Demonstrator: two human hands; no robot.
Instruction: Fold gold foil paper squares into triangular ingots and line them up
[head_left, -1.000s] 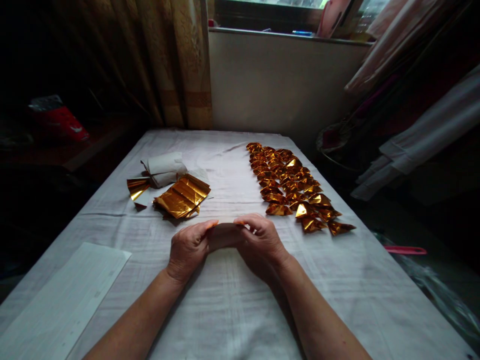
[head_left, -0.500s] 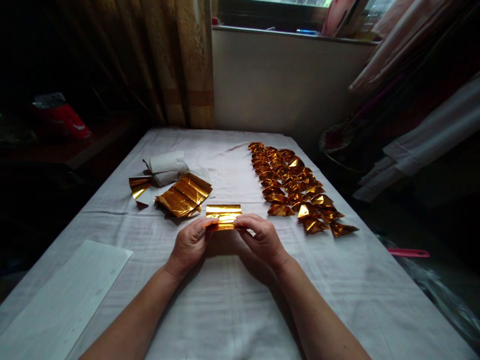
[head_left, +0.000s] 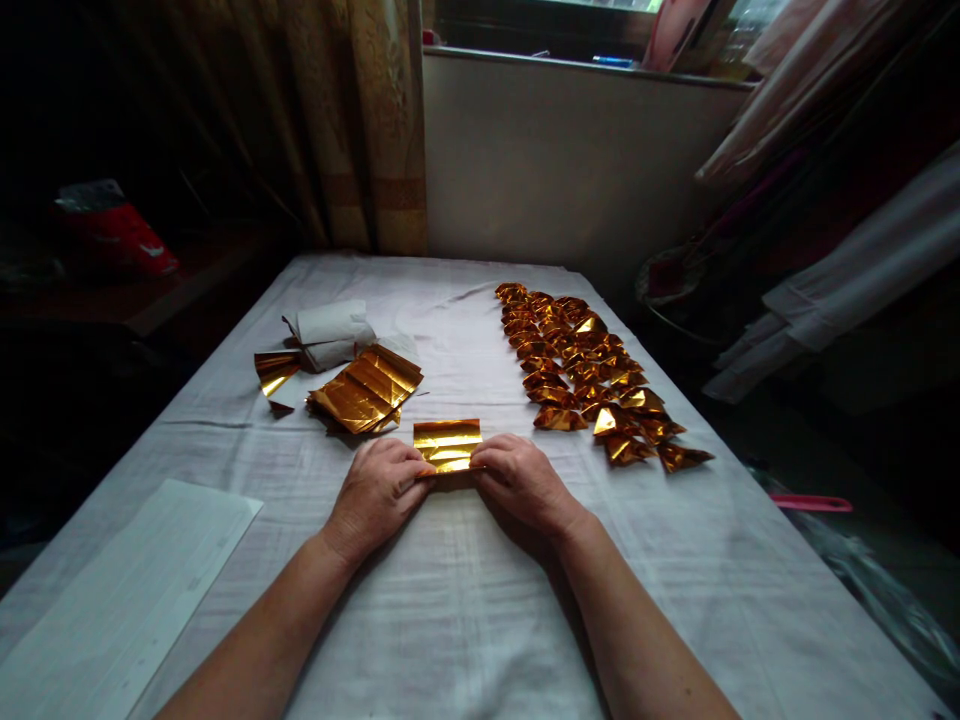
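Where it was lifted, gold foil sheet (head_left: pixel 447 444) now lowered, both hands pressing

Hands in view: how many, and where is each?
2. Left hand and right hand both press the gold foil sheet against the table; none seem hidden.

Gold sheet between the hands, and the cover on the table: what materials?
Small gold sheet: likely metallic foil paper, going by its mirror glare and sharp creases. White table cover: looks like woven cloth, matte, with soft wrinkles and a faint weave. Both hands, left and right, pinch the sheet.
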